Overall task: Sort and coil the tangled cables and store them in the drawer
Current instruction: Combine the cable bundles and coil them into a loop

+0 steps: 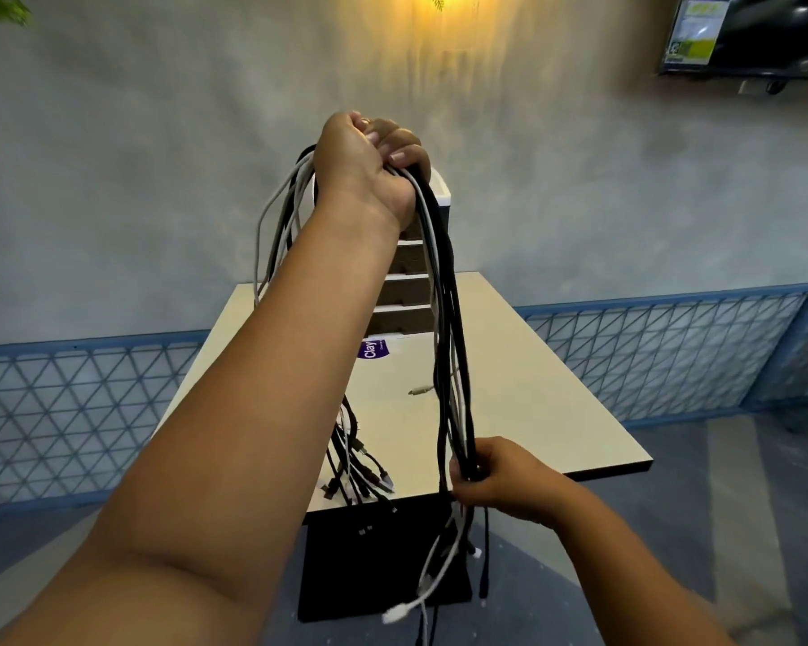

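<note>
A bundle of black and white cables (445, 319) hangs in the air over the table. My left hand (369, 165) is raised high and clenched around the top of the bundle, where the cables fold over. My right hand (500, 477) grips the same bundle low down, near the table's front edge. Loose plug ends (360, 473) trail on the tabletop on the left side, and others (439, 575) dangle below my right hand. Behind the cables stands a small white drawer unit (411, 282) with several brown drawers, partly hidden by my left arm.
The beige table (532, 389) stands on a black base (374, 575). A white sheet with a purple label (372, 349) lies before the drawer unit. A blue mesh fence (649, 352) runs along the grey wall. A screen (747, 35) hangs top right.
</note>
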